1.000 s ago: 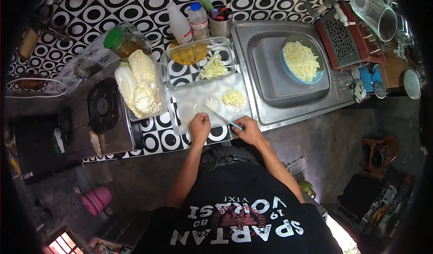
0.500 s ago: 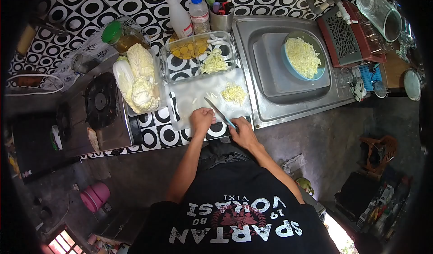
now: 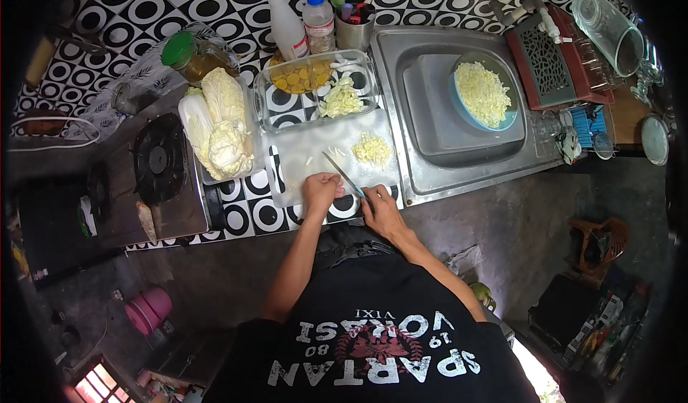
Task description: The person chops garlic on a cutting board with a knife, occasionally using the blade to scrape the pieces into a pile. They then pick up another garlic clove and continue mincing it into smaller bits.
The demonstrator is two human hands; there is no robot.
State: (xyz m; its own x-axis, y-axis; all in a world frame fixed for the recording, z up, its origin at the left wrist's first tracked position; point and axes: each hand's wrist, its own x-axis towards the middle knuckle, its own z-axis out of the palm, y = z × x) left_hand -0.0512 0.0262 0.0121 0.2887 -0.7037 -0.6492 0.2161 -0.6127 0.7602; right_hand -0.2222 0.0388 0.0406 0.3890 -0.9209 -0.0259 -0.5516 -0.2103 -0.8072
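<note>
On a translucent cutting board [image 3: 295, 161], my right hand [image 3: 383, 212] grips a knife [image 3: 344, 171] by its light blue handle. The blade points up and to the left across the board. Beside it my left hand [image 3: 324, 190] is closed, fingertips pressed together; what they pinch is too small to make out. A few thin pale slivers [image 3: 335, 151] lie near the knife tip. To the right sits a heap of finely chopped pale yellow pieces [image 3: 371, 149]. Just behind the board, a clear divided container [image 3: 262, 116] holds sliced pale pieces [image 3: 341, 98] and yellow-orange round slices [image 3: 292, 82].
Napa cabbages [image 3: 228, 134] fill a tray at left, near a gas stove [image 3: 188, 206]. At right, a light blue bowl [image 3: 464, 111] of chopped cabbage stands in the metal sink [image 3: 430, 184]. Bottles [image 3: 318, 23] and a utensil cup [image 3: 355, 34] line the back.
The knife and my right hand have shifted slightly up and to the left. My left hand stays in nearly the same place, still closed.
</note>
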